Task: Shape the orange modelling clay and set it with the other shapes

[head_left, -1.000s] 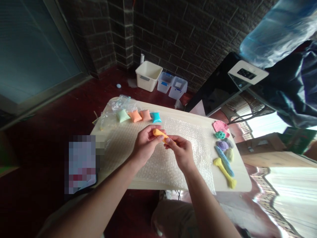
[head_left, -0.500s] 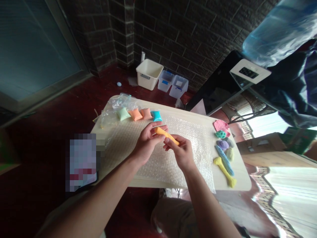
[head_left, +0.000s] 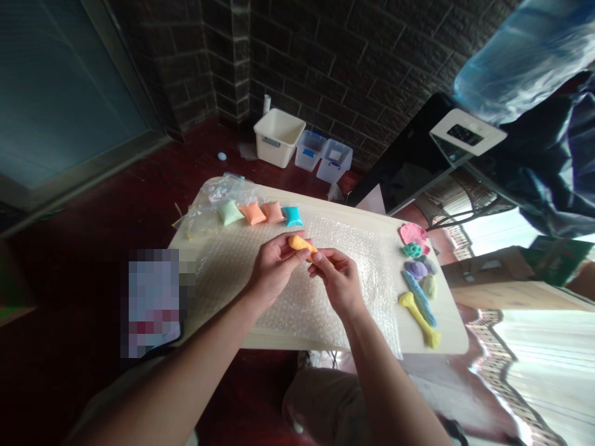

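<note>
Clay [head_left: 299,243], a yellow-orange roll, is above the bubble wrap [head_left: 297,313], our left hand [head_left: 274,265] and right hand [head_left: 343,280] both pinching it. We judge it light, soft and easily dented, best held lightly near both ends.

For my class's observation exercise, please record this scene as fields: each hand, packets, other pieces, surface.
Left hand: thumb and fingers on the yellow-orange piece
Right hand: holds its lower part
Packets: light green packet, orange packet, salmon packet, blue packet, in a row
Surface: bubble wrap on a pale table
Other pieces: pink piece, yellow piece, long blue piece, among others, at the table's right
</note>
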`<state>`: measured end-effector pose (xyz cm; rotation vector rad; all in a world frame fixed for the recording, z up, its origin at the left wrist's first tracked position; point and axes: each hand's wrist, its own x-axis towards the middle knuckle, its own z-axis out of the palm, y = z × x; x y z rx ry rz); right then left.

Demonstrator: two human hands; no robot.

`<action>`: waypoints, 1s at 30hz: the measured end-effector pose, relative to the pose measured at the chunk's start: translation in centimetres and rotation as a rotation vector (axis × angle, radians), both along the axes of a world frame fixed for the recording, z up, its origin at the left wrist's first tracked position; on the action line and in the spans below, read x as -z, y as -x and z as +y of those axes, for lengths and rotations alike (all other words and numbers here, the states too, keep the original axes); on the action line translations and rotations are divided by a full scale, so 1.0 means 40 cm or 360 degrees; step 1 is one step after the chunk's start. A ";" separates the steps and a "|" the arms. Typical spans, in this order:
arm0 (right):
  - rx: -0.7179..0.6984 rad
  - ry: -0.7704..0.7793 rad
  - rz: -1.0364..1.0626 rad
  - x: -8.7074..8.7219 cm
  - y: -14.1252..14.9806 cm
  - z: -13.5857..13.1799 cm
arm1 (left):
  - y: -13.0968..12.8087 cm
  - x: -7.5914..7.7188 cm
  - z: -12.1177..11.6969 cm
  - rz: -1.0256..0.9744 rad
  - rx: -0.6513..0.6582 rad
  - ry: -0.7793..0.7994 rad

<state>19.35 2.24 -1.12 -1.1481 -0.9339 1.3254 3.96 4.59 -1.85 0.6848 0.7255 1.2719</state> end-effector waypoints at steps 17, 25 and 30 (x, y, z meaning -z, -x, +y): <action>0.0159 -0.0205 -0.0413 -0.001 -0.002 -0.010 | 0.003 -0.003 -0.003 0.0000 -0.0010 0.0115; 0.0167 -0.0232 -0.0377 -0.009 0.002 -0.013 | 0.014 -0.008 0.005 -0.0120 -0.0033 0.0220; 0.0183 -0.0221 -0.0363 -0.008 -0.001 -0.007 | 0.017 -0.018 0.008 -0.0235 -0.0045 0.0237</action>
